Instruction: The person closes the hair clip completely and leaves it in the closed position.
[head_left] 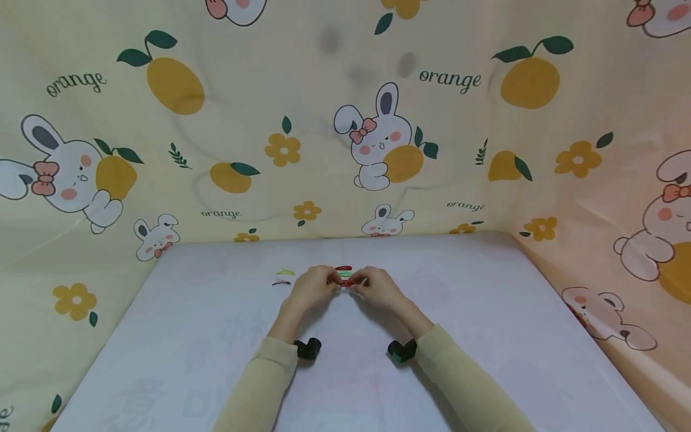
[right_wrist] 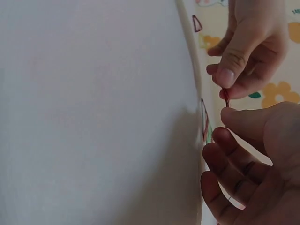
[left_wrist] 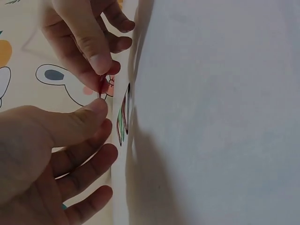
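A thin red hair clip (head_left: 346,282) is held between both hands near the table's middle. My left hand (head_left: 315,287) pinches one end with thumb and fingertips. At the other end, my right hand (head_left: 378,288) pinches it the same way. In the left wrist view the red hair clip (left_wrist: 101,87) spans the short gap between the thumbs, partly covered by fingers. Just beyond the hands lie a green hair clip (head_left: 344,274) and another red hair clip (head_left: 344,268). The remaining fingers of each hand are loosely bent.
To the left on the white table (head_left: 345,372) lie a yellow hair clip (head_left: 285,272) and a dark clip (head_left: 281,282). A printed curtain (head_left: 302,72) hangs behind the table's far edge and along its sides.
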`<state>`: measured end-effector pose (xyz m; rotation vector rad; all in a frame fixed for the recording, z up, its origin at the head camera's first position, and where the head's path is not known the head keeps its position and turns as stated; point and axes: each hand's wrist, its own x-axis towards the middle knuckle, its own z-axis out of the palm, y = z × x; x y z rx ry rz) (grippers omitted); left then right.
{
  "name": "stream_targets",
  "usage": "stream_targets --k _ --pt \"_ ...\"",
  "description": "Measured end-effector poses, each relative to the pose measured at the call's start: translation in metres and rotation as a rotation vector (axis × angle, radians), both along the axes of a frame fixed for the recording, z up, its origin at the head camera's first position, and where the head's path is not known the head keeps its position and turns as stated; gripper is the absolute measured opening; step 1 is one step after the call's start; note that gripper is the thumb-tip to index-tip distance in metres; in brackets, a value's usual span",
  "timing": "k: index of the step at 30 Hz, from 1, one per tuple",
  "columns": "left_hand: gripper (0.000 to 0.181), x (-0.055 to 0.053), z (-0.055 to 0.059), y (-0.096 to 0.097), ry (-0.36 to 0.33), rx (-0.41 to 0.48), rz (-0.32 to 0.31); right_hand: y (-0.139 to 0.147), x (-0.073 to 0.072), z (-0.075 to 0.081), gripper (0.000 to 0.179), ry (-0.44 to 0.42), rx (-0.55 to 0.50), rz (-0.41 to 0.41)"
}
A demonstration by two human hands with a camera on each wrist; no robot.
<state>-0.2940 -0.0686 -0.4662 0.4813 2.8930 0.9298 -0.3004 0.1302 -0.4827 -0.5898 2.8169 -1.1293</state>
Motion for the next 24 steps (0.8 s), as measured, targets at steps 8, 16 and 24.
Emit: stream_targets --k 8,16,24 --pt "0.004 -0.0028 0.0032 0.0011 -0.049 -0.071 -0.021 -0.0031 -0.0027 -0.0008 0.009 0.002 0.091 0.042" --pt "0.004 -0.0054 0.0027 0.0032 -0.026 -0.130 -0.047 -0.0056 -0.0022 0.0030 0.008 0.029 0.161 0.063" --pt "0.004 -0.0081 0.0005 0.0026 -0.011 -0.142 -0.068 -0.0077 -0.0013 0.0031 0.009 0.042 0.192 0.060"
